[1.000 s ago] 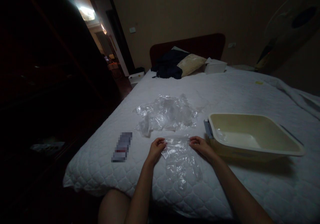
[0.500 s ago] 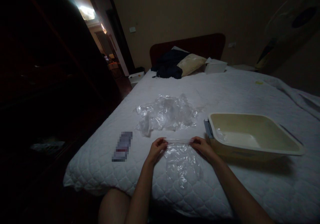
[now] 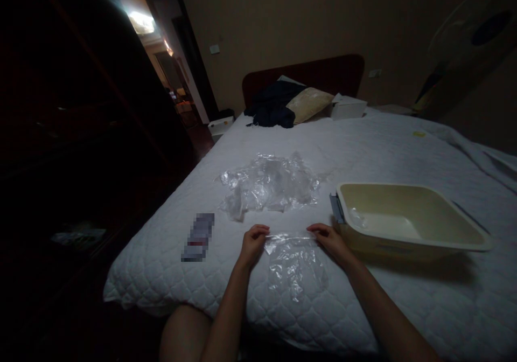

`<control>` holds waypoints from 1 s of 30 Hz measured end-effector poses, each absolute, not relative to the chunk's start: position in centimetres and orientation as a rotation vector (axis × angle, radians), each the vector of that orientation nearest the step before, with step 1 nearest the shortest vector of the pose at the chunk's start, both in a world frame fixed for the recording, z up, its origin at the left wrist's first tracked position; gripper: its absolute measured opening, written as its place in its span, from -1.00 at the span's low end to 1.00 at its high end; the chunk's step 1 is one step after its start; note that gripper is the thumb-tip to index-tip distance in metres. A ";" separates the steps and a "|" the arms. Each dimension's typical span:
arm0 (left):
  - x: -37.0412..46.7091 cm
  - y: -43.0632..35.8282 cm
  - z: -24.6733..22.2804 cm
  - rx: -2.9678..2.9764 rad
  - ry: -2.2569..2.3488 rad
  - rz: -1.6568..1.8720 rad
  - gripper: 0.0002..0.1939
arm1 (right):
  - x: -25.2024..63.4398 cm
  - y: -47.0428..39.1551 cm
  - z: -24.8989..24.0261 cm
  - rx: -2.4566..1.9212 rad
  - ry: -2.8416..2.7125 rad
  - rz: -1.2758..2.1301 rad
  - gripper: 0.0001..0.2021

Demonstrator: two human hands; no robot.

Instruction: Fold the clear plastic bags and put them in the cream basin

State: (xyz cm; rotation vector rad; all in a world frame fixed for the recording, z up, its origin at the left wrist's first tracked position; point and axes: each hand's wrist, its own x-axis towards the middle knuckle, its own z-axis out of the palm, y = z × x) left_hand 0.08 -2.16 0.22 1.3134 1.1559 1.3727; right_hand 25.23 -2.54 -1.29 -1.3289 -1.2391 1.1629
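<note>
Two hands, left hand [image 3: 252,242] and right hand [image 3: 329,239], pinched the clear plastic bag's [image 3: 296,262] top edge, stretched flat between them on the bed [image 3: 388,152]. Uneven pull risked tearing or slipping.

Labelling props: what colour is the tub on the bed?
Cream tub, best seen in the head view.

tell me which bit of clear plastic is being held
The flat clear plastic bag nearest the bed's edge, stretched between the left hand and right hand; the crumpled plastic pile behind lies untouched.
</note>
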 end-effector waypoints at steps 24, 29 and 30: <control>-0.5 -7.8 2.6 2.636 1.312 0.385 -0.50 | 23.3 -6.9 1.7 -1.235 -2.515 0.408 -0.41; -0.9 -7.9 2.1 2.641 1.291 0.316 -0.48 | 24.4 -7.5 1.3 -1.233 -2.496 0.490 -0.43; -0.9 -7.9 2.1 2.643 1.291 0.304 -0.48 | 24.5 -7.5 1.1 -1.236 -2.490 0.501 -0.44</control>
